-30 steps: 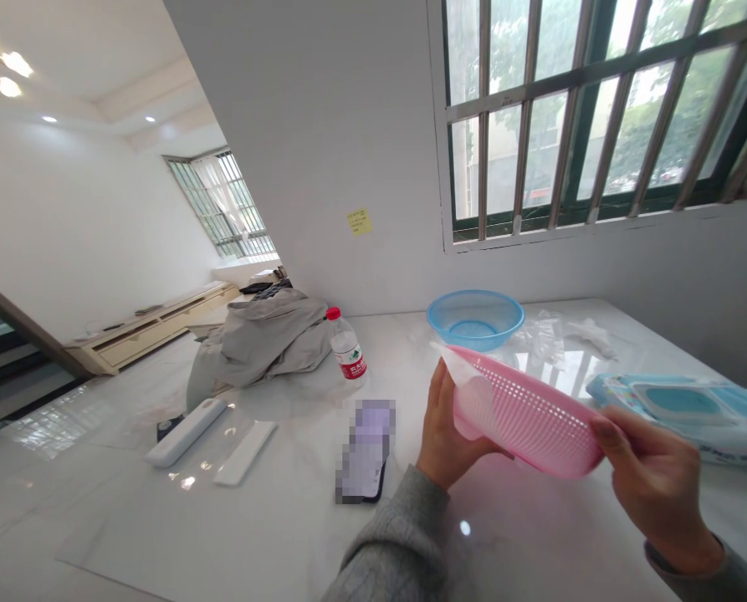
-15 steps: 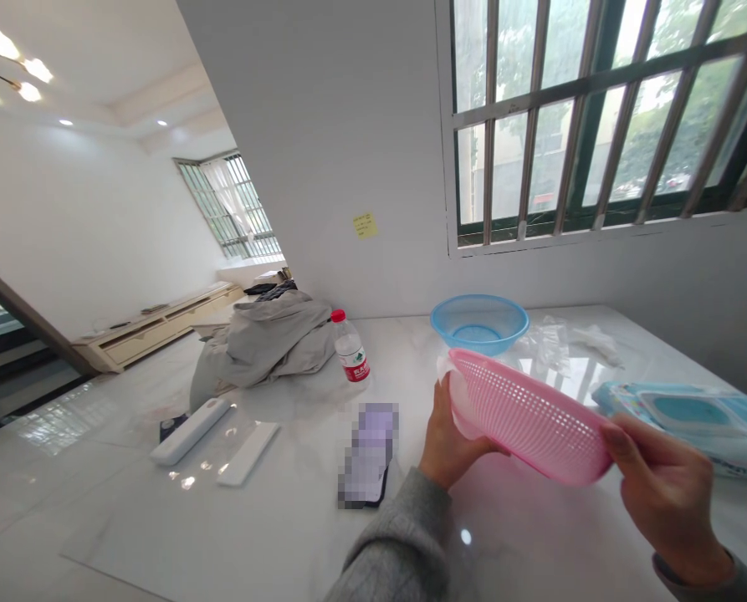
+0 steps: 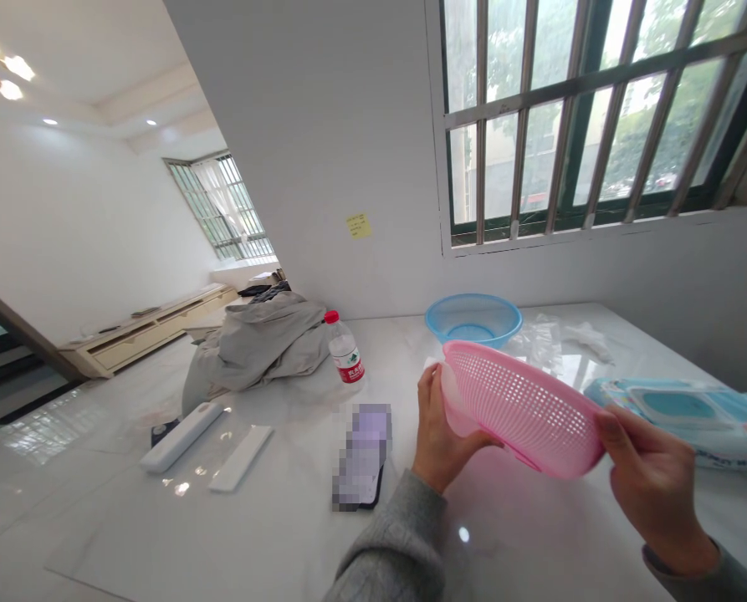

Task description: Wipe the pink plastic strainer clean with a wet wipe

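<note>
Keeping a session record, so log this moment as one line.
left hand: holds pink plastic strainer basket, white sheet against it | right hand: grips basket's opposite rim | nearby: blue plastic basin, blue wipes packet

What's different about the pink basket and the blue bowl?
The pink basket is covered in little holes, but the blue bowl has smooth, solid sides. The pink basket is up in the air, tilted between the left hand and right hand, while the blue bowl sits flat on the white counter. Both are shallow plastic dishes.
</note>
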